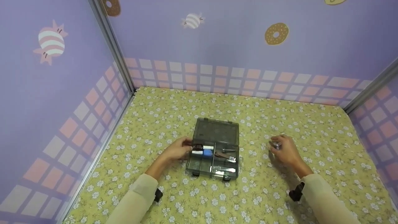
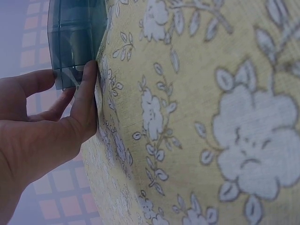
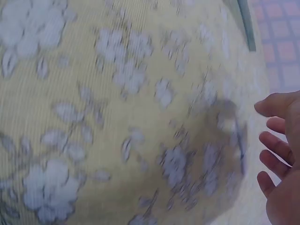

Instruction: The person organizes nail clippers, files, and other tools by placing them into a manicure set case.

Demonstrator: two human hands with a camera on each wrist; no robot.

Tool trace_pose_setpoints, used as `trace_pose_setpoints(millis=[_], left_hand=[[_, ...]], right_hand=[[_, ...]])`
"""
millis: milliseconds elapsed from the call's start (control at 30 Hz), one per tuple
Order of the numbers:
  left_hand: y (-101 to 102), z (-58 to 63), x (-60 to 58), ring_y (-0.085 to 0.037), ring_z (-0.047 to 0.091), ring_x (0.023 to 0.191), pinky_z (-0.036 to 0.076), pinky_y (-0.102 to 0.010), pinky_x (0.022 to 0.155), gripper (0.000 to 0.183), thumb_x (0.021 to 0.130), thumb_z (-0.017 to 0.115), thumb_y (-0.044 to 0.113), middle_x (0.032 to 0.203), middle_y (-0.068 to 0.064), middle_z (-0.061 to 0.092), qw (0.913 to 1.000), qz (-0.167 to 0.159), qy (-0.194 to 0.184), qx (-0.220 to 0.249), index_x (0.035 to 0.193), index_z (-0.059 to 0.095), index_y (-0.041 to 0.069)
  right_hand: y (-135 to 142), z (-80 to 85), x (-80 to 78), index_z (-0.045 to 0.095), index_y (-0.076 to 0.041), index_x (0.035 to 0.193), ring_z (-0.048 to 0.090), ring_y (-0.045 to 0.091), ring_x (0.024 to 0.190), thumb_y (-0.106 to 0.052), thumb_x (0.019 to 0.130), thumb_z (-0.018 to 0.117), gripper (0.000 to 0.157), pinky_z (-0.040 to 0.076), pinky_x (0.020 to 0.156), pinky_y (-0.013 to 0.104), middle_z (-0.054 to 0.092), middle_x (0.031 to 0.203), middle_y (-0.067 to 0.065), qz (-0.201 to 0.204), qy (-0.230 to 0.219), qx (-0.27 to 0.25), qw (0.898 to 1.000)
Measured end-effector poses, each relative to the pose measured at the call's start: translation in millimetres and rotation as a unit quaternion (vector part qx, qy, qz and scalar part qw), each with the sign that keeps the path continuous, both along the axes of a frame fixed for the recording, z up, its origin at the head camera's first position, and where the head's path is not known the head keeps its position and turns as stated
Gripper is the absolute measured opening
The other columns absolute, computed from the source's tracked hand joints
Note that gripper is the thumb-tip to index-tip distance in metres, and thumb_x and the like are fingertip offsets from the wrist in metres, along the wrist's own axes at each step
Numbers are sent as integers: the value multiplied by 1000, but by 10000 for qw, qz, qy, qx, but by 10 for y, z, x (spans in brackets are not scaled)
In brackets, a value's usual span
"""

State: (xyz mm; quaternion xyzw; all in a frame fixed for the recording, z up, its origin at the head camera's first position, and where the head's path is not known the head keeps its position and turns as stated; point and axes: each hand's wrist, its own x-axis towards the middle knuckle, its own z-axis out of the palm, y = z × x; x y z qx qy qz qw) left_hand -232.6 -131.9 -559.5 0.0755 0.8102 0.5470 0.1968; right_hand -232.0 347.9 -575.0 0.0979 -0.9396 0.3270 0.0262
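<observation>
A dark translucent plastic compartment box (image 1: pixel 200 165) lies on the cloth with its lid (image 1: pixel 216 130) folded back. My left hand (image 1: pixel 178 150) holds its left side, and the left wrist view shows the fingers about the box's edge. Inside are a blue item (image 1: pixel 207 152), a dark brown piece (image 1: pixel 197 147), a brown-handled metal tool (image 1: pixel 224 155) and a thin metal item (image 1: pixel 228 150). To the right, my right hand (image 1: pixel 287 151) hovers with loosely bent fingers over a small slim object (image 3: pixel 240 145) on the cloth, whose kind is unclear.
Yellow flowered cloth (image 1: pixel 255 193) covers the table. Purple panels with a tile pattern stand behind (image 1: pixel 230 46) and at the left (image 1: pixel 46 102), joined by a grey metal post (image 1: pixel 113 43). Another panel (image 1: pixel 385 133) borders the right side.
</observation>
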Motion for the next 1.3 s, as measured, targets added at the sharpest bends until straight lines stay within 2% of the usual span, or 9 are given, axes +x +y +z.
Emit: trace_pose_setpoints(millis=[200,367,467,567,767,1000,1300], left_hand=[[2,-21,-3,-32,61,123,52,-48,101,42,108,55,6,138,-19,61,9999,68,-113,83,149,53,-3],[-5,-29,0,-33,60,126,51,-49,103,42,108,55,5,139,-20,61,9997,96,-159,187,148,52,-4],[-4,-22,3,-35,59,129,48,-51,107,42,108,55,6,139,-20,61,9997,99,-141,185,148,52,-5],[2,-13,6,-36,58,130,46,-52,109,43,108,55,6,139,-21,61,9998,92,-99,169,148,52,-6],[-2,-32,13,-36,59,128,46,-52,109,42,107,57,6,137,-20,62,10000,90,-4,25,147,53,-6],[3,-45,11,-35,59,128,48,-52,107,43,107,56,7,139,-20,61,9999,78,-42,74,148,52,-5],[11,-26,7,-35,59,129,49,-51,107,44,108,55,8,140,-19,60,9998,93,-161,43,150,51,-4]], right_hand=[[99,-66,25,67,7,133,50,51,124,-2,98,69,36,46,94,67,56,136,31,-42,-61,265,9996],[116,-55,25,72,5,118,60,39,105,-3,99,71,21,53,83,54,62,120,24,-40,-170,98,9998],[121,-45,33,72,4,111,65,30,88,-2,100,69,12,55,73,42,66,107,18,-17,-444,-86,9990],[109,-41,48,70,3,108,65,25,75,-3,102,67,8,53,61,34,68,96,14,-38,-769,-314,9965],[22,-52,91,68,-1,104,59,23,67,-6,104,66,6,48,57,32,66,85,12,111,-1153,-520,9919],[-257,28,80,71,-1,104,62,24,73,-5,103,67,6,50,60,30,69,90,12,606,-1091,-776,9891],[-938,310,50,71,-2,100,64,18,82,-3,99,69,3,56,71,30,69,91,4,1377,-621,-898,9844]])
